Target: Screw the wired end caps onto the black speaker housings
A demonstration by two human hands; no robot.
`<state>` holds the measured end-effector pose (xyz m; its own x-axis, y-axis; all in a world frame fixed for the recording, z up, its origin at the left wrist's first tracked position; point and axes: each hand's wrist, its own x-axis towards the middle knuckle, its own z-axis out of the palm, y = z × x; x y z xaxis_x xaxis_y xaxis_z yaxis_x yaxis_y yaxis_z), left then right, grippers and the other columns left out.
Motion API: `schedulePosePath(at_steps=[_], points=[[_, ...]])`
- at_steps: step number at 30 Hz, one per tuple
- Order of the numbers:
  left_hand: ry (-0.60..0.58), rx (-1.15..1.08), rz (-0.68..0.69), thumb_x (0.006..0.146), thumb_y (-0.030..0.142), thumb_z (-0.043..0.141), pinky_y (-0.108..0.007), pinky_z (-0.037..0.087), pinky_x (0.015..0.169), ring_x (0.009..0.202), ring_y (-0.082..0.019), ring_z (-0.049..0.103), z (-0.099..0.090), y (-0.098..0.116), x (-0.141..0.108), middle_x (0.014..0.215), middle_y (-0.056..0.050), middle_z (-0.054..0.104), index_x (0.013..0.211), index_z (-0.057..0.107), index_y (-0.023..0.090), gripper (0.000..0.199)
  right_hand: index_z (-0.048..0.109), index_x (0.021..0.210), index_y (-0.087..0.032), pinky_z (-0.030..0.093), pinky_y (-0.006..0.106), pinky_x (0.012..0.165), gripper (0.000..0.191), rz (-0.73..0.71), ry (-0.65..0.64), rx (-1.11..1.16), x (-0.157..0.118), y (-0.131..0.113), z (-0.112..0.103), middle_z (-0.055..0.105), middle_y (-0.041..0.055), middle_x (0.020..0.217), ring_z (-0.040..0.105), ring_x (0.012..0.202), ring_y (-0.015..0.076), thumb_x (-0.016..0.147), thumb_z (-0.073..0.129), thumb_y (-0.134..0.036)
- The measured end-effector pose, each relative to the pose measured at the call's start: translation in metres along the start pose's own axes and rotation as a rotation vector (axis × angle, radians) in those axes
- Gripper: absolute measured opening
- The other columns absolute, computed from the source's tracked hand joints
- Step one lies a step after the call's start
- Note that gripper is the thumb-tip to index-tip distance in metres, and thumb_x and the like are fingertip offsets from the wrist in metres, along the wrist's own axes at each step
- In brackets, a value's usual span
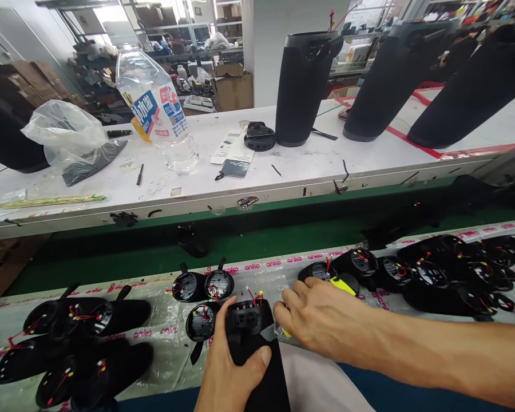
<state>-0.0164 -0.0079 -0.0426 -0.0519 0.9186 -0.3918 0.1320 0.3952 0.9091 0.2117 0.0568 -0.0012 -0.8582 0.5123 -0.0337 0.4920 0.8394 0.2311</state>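
My left hand [236, 366] is wrapped round a black fabric-covered speaker body [266, 372], thumb on its near side. Its open end points away from me, and red and yellow wires stick out there beside a moulded port panel. Just right of that end, my right hand [311, 312] is closed round a yellow-and-black tool [347, 284]. Part of the tool shows beyond the knuckles and a little yellow under the fingers; its exact kind is hidden by the fist.
Speaker bodies with loose wires lie in groups on the plastic-covered surface, left [68, 343] and right [433, 274]. On the white bench [223, 189] stand a water bottle [154, 109] and upright speakers [302, 91]. A plastic bag [68, 131], cards [236, 167] and a black cap [260, 136] lie there.
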Motion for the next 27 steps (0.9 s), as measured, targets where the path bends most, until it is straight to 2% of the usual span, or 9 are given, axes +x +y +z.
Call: schedulePosePath(at_steps=[4, 7, 11, 13, 17, 19, 23, 25, 27], points=[[0.044, 0.000, 0.022, 0.075, 0.049, 0.080, -0.059, 0.035, 0.126, 0.142, -0.042, 0.061, 0.000, -0.002, 0.001, 0.146, -0.013, 0.072, 0.154, 0.051, 0.026, 0.087, 0.053, 0.099, -0.023, 0.019, 0.038, 0.056, 0.024, -0.018, -0.059, 0.087, 0.001, -0.001, 0.006, 0.062, 0.0031, 0.082, 0.051, 0.063, 0.0202, 0.085, 0.069, -0.012], [0.043, -0.035, -0.011, 0.074, 0.049, 0.083, -0.059, 0.036, 0.125, 0.141, -0.043, 0.063, 0.001, 0.000, 0.000, 0.143, -0.014, 0.075, 0.153, 0.052, 0.024, 0.089, 0.056, 0.100, -0.021, 0.018, 0.038, 0.055, 0.027, -0.022, -0.102, 0.153, 0.004, -0.001, 0.007, 0.064, 0.0046, 0.083, 0.055, 0.067, 0.0204, 0.082, 0.074, -0.012], [-0.014, -0.180, -0.043, 0.074, 0.062, 0.087, -0.054, 0.042, 0.124, 0.148, -0.042, 0.060, 0.002, 0.001, -0.002, 0.147, -0.013, 0.075, 0.158, 0.048, 0.025, 0.100, 0.058, 0.096, -0.021, 0.015, 0.038, 0.052, 0.028, -0.066, -0.156, 0.204, 0.009, 0.004, -0.004, 0.065, 0.0037, 0.082, 0.060, 0.068, 0.0213, 0.080, 0.078, -0.011], [-0.001, -0.219, -0.049, 0.074, 0.066, 0.088, -0.055, 0.041, 0.126, 0.147, -0.042, 0.061, 0.001, -0.004, 0.002, 0.147, -0.012, 0.075, 0.160, 0.049, 0.027, 0.102, 0.058, 0.094, -0.021, 0.016, 0.038, 0.052, 0.025, -0.046, -0.140, 0.270, 0.009, 0.009, -0.013, 0.067, 0.0027, 0.083, 0.061, 0.068, 0.0206, 0.083, 0.077, -0.008], [0.079, -0.330, -0.079, 0.063, 0.073, 0.092, -0.057, 0.030, 0.134, 0.150, -0.048, 0.056, -0.003, -0.023, 0.018, 0.141, -0.018, 0.077, 0.143, 0.068, 0.018, 0.100, 0.060, 0.096, -0.021, 0.024, 0.036, 0.055, 0.013, 0.187, -0.080, 0.469, 0.004, 0.013, -0.023, 0.070, 0.0005, 0.083, 0.063, 0.065, 0.0198, 0.100, 0.070, -0.015], [0.098, -0.382, -0.109, 0.062, 0.078, 0.090, -0.055, 0.035, 0.132, 0.151, -0.049, 0.055, -0.002, -0.033, 0.023, 0.143, -0.021, 0.076, 0.139, 0.070, 0.016, 0.101, 0.063, 0.103, -0.022, 0.032, 0.033, 0.058, 0.006, 0.313, -0.084, 0.595, 0.000, 0.009, -0.021, 0.073, 0.0000, 0.085, 0.067, 0.068, 0.0208, 0.108, 0.066, -0.023], [0.047, -0.557, -0.255, 0.071, 0.066, 0.089, -0.055, 0.055, 0.115, 0.132, -0.044, 0.072, 0.004, -0.041, 0.012, 0.141, -0.018, 0.078, 0.165, 0.045, 0.024, 0.112, 0.068, 0.122, -0.027, 0.050, 0.034, 0.077, 0.015, 0.502, -0.169, 0.851, -0.009, -0.009, -0.005, 0.077, 0.0029, 0.102, 0.076, 0.095, 0.0269, 0.114, 0.059, -0.037], [0.016, -0.641, -0.290, 0.067, 0.057, 0.095, -0.052, 0.058, 0.110, 0.130, -0.042, 0.074, 0.006, -0.041, 0.004, 0.141, -0.017, 0.078, 0.171, 0.035, 0.027, 0.124, 0.067, 0.130, -0.030, 0.054, 0.039, 0.085, 0.024, 0.571, -0.221, 0.964, -0.013, -0.019, 0.006, 0.077, 0.0052, 0.112, 0.075, 0.107, 0.0299, 0.115, 0.053, -0.043], [-0.002, -0.684, -0.307, 0.066, 0.053, 0.097, -0.050, 0.059, 0.110, 0.133, -0.042, 0.072, 0.006, -0.041, -0.001, 0.143, -0.016, 0.078, 0.173, 0.031, 0.028, 0.128, 0.067, 0.132, -0.031, 0.055, 0.043, 0.093, 0.030, 0.619, -0.212, 1.086, -0.013, -0.029, 0.018, 0.076, 0.0065, 0.119, 0.073, 0.114, 0.0310, 0.115, 0.049, -0.049]])
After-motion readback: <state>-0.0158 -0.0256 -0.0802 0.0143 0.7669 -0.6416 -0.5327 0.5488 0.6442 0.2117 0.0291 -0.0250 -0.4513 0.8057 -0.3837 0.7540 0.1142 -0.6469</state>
